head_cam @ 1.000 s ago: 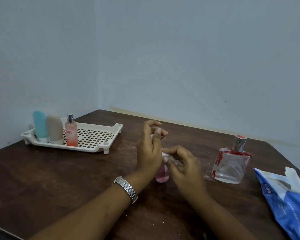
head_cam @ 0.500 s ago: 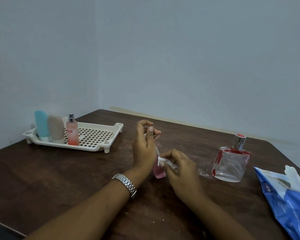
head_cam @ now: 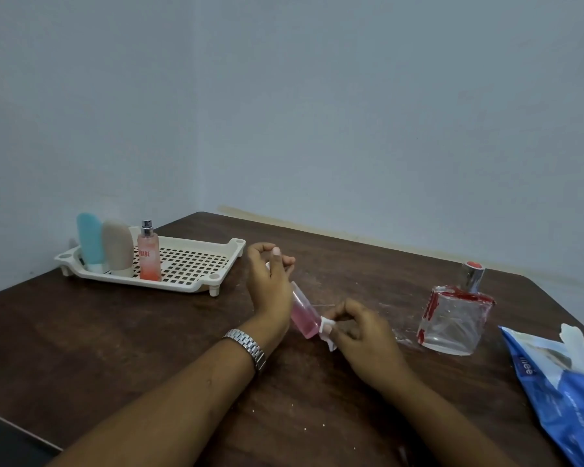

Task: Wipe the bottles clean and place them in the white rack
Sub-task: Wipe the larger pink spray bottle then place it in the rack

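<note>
Dark wood table ran under both forearms. Nearest, well right of the right fingers, lay a blue pack with a white sheet poking from its top. A metal watch sat on the left wrist. The right hand had its fingers curled, pinching a small white wipe against the lower end of the pink bottle. That bottle was tilted, its top hidden in the left hand, whose fingers were curled round it, thumb raised. Right of the right fingers, apart, stood a clear bottle with red smears and a silver cap. Farther off, left of the left fingers, the white rack held a blue tube, a beige tube and a spray bottle, all upright at its left end. Pale blue wall closed the back.
</note>
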